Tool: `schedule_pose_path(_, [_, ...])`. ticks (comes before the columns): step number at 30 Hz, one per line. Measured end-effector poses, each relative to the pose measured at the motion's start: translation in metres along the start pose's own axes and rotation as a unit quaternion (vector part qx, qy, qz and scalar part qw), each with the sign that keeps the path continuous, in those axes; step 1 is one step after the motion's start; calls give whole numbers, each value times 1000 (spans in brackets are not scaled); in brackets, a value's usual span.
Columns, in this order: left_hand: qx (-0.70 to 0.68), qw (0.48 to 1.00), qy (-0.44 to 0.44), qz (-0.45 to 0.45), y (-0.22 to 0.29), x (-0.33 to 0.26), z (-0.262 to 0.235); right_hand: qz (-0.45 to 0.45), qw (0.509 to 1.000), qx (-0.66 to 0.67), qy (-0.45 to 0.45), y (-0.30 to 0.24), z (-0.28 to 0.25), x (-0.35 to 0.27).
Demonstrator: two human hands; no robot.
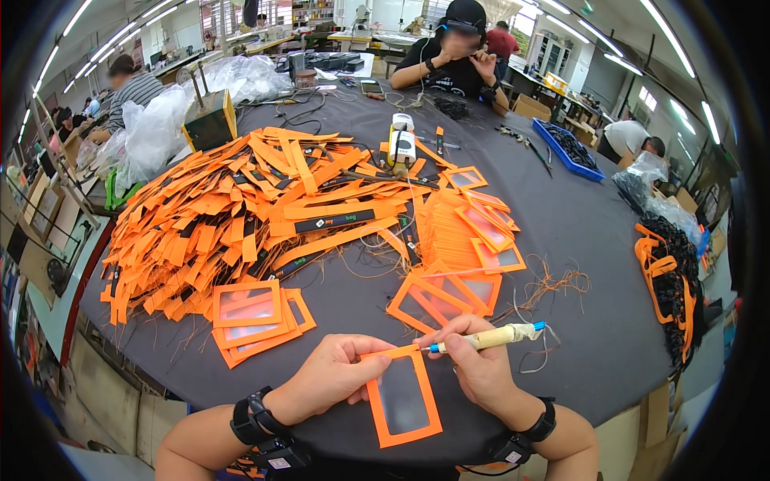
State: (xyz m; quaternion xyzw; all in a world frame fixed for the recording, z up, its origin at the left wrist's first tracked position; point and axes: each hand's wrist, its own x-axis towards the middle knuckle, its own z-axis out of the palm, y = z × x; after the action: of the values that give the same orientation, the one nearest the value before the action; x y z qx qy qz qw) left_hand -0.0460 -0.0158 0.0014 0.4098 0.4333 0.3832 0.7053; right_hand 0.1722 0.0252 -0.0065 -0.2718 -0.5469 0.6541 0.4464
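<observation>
My left hand (333,377) pinches the top left edge of an orange rectangular frame with a clear window (403,398), which lies at the near edge of the dark grey table (577,216). My right hand (475,362) grips a pen-like tool with a cream taped handle and blue tip (489,338), its point touching the frame's top edge. A thin cord trails from the tool's far end. Both wrists wear black bands.
A small stack of orange window frames (250,314) lies to the left, more frames (461,264) ahead. A large heap of orange straps (233,208) covers the left half. A blue tray (568,148) sits far right. A person (457,56) sits opposite.
</observation>
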Motion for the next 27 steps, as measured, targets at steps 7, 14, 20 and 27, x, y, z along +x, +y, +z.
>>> schedule_pose_path(7, [4, 1000, 1, -3, 0, 0, 0, -10, 1000, -6, 0, 2, -3, 0])
schedule_pose_path(14, [42, 999, 19, 23, -3, 1, 1, -96, 989, -97, 48, -16, -2, 1])
schedule_pose_path(20, [-26, 999, -43, 9, -7, 1, -1, -235, 901, -362, -43, -19, 4, 7])
schedule_pose_path(27, [-139, 988, -71, -7, -15, 4, 2, -120, 939, -322, 3, -17, 8, -3])
